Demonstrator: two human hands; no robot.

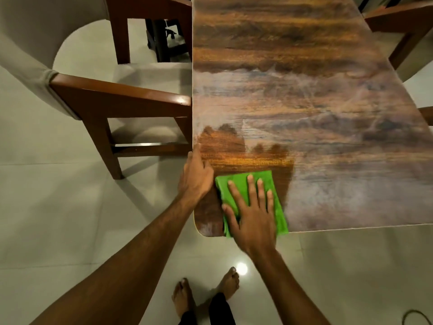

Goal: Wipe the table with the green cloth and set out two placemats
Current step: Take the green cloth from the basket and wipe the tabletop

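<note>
The right grip [254,207], fingers spread wide and flat, presses the folded green cloth [279,214] at the near left corner of the counter [304,102]. The left grip [196,177] rests loosely open on the counter's left edge, just beside the cloth. A wooden chair [121,99] stands further left.

A wooden armchair [121,106] with pale upholstery stands on the glossy, pale tiled floor [58,207], its armrest just beside the long left edge of the table [281,90]. A second wooden chair [403,26] stands at the far right edge. A dark cable [417,316] lies on the floor.
</note>
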